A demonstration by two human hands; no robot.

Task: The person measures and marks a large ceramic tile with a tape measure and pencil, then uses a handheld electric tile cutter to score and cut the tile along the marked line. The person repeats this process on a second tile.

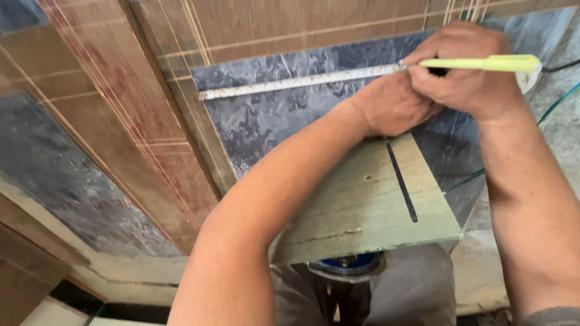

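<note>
Hands meet over a grey marbled panel: left hand presses a tape measure flat, right hand grips a yellow-green pencil at it.

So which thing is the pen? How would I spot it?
Find the grey marbled tile lying between the brown wood-look panels. A white tape measure stretches across it toward the two hands. The pen sticks out of the right hand at the tape's end: it is the only bright yellow-green thing there.

yellow-green pencil, steel tape flat on panel
</note>
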